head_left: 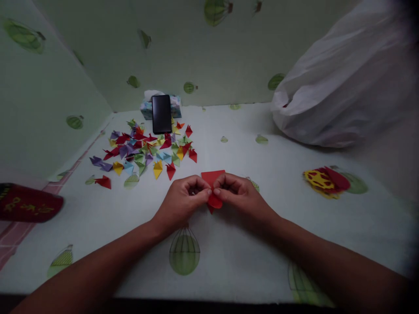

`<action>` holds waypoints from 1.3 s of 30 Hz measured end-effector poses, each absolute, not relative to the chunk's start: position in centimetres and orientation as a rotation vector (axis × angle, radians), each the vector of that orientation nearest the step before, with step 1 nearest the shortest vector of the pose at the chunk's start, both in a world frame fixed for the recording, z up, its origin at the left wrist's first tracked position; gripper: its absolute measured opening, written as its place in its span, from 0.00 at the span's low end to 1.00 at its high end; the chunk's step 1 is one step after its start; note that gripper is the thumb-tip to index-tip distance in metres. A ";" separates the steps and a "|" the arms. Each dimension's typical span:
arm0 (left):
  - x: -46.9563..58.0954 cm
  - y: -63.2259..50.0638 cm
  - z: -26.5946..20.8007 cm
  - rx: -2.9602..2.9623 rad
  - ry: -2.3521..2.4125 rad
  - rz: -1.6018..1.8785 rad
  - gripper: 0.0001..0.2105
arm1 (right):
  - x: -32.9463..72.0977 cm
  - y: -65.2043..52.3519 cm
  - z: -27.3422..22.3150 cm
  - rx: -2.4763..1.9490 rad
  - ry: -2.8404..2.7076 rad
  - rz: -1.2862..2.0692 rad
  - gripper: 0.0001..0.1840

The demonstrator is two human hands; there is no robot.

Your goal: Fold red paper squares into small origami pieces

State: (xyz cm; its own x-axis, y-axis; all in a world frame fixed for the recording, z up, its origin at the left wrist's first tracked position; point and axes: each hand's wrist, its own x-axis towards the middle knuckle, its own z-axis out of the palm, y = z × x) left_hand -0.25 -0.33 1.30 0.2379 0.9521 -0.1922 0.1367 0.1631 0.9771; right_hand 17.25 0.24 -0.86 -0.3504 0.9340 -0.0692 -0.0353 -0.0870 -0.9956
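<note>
A red sheet of paper [213, 176], partly folded, is held just above the table near the middle of the head view. A flap curves toward me and a small pointed tip shows below it. My left hand [187, 195] pinches the paper from the left between thumb and fingers. From the right, my right hand [240, 194] pinches it too, its thumb close to the left one. The fingertips cover the middle of the paper. Beyond my left hand lies a pile of small folded paper pieces [140, 150] in red, yellow, purple, green and blue.
A black phone [161, 114] leans on a tissue box [176, 107] behind the pile. At the back right stands a white plastic bag [330, 96]. Red and yellow cut-outs [325, 181] lie at the right. A dark red packet [31, 203] with gold lettering is at the left edge.
</note>
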 end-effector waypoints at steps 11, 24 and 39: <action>-0.3 -0.3 1.5 1.353 1.210 0.796 0.06 | 17.4 0.3 -0.8 -1.028 -1.448 1.546 0.09; -1.4 0.7 0.3 1.244 1.065 0.665 0.07 | 18.0 0.7 -0.5 -1.020 -1.631 1.483 0.14; -1.3 0.8 0.8 1.230 1.049 0.610 0.05 | 18.2 0.9 -1.0 -0.979 -1.638 1.525 0.15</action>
